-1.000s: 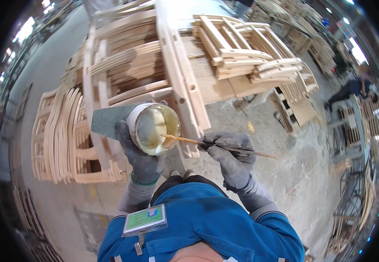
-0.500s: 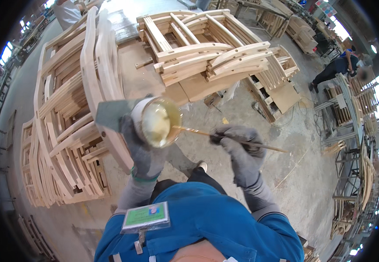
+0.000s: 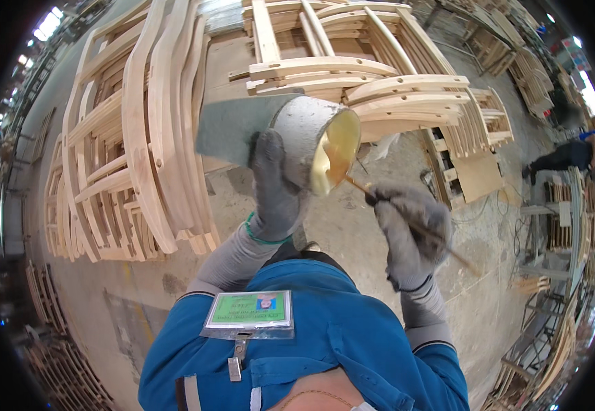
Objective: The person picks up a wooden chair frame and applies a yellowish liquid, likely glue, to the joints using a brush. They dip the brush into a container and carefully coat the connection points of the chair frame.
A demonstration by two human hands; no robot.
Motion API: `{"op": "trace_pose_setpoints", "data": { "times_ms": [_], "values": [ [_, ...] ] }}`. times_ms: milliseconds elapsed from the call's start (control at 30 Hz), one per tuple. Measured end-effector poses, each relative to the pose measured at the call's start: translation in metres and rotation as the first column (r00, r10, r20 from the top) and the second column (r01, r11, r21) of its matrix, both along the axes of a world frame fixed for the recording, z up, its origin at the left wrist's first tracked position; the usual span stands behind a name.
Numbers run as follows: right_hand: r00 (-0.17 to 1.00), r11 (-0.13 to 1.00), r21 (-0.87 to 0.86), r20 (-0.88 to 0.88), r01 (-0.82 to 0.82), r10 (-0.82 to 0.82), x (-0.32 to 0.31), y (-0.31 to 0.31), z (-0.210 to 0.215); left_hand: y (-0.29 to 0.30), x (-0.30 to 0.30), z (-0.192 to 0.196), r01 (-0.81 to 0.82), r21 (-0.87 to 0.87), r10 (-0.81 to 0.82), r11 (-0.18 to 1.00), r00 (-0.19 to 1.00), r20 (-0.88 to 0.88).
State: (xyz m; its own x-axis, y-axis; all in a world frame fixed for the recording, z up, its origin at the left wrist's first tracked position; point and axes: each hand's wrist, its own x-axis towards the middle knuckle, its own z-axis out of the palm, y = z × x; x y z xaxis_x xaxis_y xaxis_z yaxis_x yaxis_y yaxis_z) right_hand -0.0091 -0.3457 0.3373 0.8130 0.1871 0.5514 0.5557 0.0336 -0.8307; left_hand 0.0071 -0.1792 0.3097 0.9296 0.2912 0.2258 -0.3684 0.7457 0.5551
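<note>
My left hand (image 3: 273, 181), in a grey glove, grips a grey metal can (image 3: 308, 133) tipped on its side, its open mouth facing right and coated with pale yellow glue. My right hand (image 3: 410, 229), also gloved, holds a thin wooden-handled brush (image 3: 407, 219) whose tip reaches into the can's mouth. Both hands are raised in front of my chest, above the concrete floor.
Stacks of bare wooden chair frames (image 3: 140, 144) stand at the left and another pile (image 3: 352, 61) lies ahead. More frames and pallets (image 3: 476, 171) sit at the right. A person in blue (image 3: 572, 154) bends over at the far right. A badge (image 3: 249, 312) hangs on my blue jacket.
The can has been tipped further onto its side and lifted closer to the camera. The brush stays at the can's mouth. My view has shifted towards the stacked frames.
</note>
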Motion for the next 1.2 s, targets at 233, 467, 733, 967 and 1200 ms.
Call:
{"op": "trace_pose_setpoints", "data": {
  "times_ms": [233, 467, 733, 967, 1200],
  "values": [
    [0.969, 0.98, 0.026, 0.159, -0.196, 0.189, 0.038, -0.004, -0.016, 0.008, 0.064, -0.003, -0.161, -0.034, 0.162, 0.986, 0.987, 0.009],
    [0.979, 0.907, 0.415, -0.15, -0.066, 0.14, 0.119, 0.046, -0.025, 0.031, 0.146, -0.006, -0.057, -0.151, 0.04, 0.987, 0.992, -0.119],
    [0.996, 0.963, 0.267, -0.07, -0.025, 0.045, 0.188, 0.087, -0.032, 0.068, 0.222, -0.016, -0.122, -0.114, 0.082, 0.986, 0.949, -0.303],
    [0.825, 0.931, -0.173, -0.43, 0.322, -0.366, 0.323, 0.058, -0.007, 0.105, 0.242, -0.04, -0.124, -0.107, 0.078, 0.987, 0.93, -0.36],
    [0.858, 0.925, -0.381, -0.479, -0.011, -0.187, 0.427, 0.011, -0.094, 0.127, 0.246, -0.039, -0.256, -0.04, 0.218, 0.966, 0.884, -0.413]
  ]
}}
